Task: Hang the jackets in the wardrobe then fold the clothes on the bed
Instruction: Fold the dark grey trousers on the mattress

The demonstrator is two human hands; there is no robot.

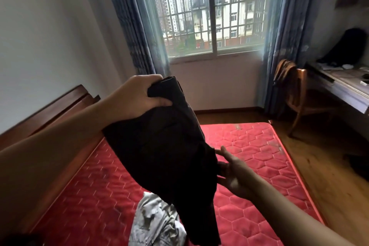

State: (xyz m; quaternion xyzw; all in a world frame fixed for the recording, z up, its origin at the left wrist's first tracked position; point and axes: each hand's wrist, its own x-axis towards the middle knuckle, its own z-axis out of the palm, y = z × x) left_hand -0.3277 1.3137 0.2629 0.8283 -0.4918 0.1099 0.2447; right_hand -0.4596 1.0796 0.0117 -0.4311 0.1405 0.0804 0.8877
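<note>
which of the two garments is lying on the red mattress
The crumpled grey-and-white patterned garment; the black garment is held up in the left hand.

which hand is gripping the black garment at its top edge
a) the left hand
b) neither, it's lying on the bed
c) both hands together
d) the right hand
a: the left hand has its fingers curled round the top of the black garment, which it holds up over the mattress, while the right hand only reaches to the lower side edge with its fingers straight.
</note>
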